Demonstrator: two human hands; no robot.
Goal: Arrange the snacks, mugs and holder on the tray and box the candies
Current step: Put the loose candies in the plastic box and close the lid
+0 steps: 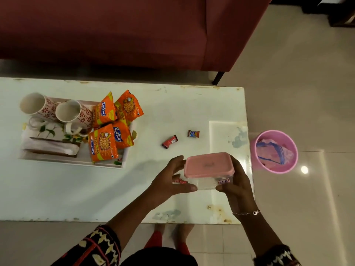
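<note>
A clear plastic box with a pink lid (209, 165) sits low over the table's near right part, lid on. My left hand (172, 179) holds its left side and my right hand (237, 184) its right side. A red candy (180, 181) lies under my left fingers. Two more wrapped candies (169, 141) (193, 133) lie loose on the table beyond the box. At the left, the white tray (107, 164) carries two floral mugs (36, 106) (74, 114), several orange snack packets (103, 143) and a brown holder (51, 147) with white contents.
The white table (76, 189) has worn edges. A dark red sofa (115, 29) stands behind it. A pink bin (274, 151) with plastic bags inside stands on the tiled floor right of the table. My feet show under the near edge.
</note>
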